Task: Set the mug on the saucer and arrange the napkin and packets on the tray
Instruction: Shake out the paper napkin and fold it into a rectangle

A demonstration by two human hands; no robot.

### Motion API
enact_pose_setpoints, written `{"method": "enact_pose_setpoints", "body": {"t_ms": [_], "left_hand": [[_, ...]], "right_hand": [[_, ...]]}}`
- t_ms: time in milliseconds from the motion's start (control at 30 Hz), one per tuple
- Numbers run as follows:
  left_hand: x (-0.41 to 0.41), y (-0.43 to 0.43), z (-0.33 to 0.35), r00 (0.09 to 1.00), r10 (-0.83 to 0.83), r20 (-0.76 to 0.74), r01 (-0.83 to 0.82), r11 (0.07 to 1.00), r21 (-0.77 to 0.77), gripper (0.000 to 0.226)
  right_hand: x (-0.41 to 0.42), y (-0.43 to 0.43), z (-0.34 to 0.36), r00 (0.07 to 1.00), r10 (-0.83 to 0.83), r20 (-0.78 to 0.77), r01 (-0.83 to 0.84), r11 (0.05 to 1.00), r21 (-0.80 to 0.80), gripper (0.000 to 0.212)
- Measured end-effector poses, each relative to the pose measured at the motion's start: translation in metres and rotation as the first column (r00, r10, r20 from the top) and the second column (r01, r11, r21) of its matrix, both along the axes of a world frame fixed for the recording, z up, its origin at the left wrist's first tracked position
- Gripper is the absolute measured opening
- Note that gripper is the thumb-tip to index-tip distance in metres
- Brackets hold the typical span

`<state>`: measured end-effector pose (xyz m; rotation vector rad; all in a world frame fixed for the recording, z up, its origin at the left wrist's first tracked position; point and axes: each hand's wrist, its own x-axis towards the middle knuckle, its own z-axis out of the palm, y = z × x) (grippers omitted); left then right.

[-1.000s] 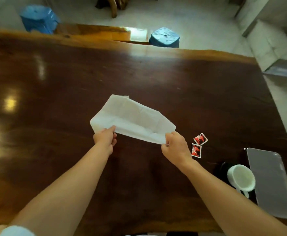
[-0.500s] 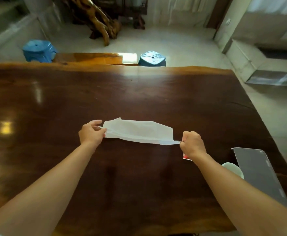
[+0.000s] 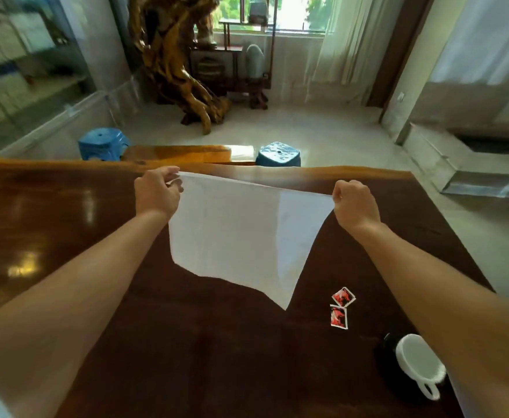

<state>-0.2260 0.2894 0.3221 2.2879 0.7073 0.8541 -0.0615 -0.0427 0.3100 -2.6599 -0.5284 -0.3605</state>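
Your left hand (image 3: 156,193) and right hand (image 3: 354,203) pinch the thin white paper napkin (image 3: 235,233) by its top corners. It hangs open so you can fold it. The two red packets (image 3: 340,307) wait at four o'clock.

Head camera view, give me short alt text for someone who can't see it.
Two bare hands, left and right, hold a white napkin stretched by its top corners above a dark wooden table. Two red packets and a white mug sit at the right.

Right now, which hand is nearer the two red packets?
Right. The right hand is raised above and behind the packets, pinching the napkin; the left hand holds its far corner.
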Motion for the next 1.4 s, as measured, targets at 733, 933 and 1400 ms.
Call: {"method": "enact_pose_setpoints", "body": {"t_ms": [733,933,1400], "left_hand": [[-0.141,-0.034,-0.149,0.909,-0.02,-0.417,0.049,0.997,0.06,0.006],[-0.217,-0.076,-0.228,0.55,-0.119,-0.827,0.025,0.992,-0.126,0.012],[-0.13,-0.041,-0.211,0.57,-0.209,-0.795,0.038,0.973,-0.229,0.011]], "right_hand": [[-0.087,-0.048,-0.138,0.809,0.069,-0.583,-0.339,0.866,-0.368,0.023],[-0.153,-0.066,-0.207,0.535,-0.086,-0.84,-0.617,0.639,-0.459,0.024],[-0.111,-0.063,-0.21,0.501,-0.196,-0.843,-0.236,0.906,-0.351,0.023]]}}
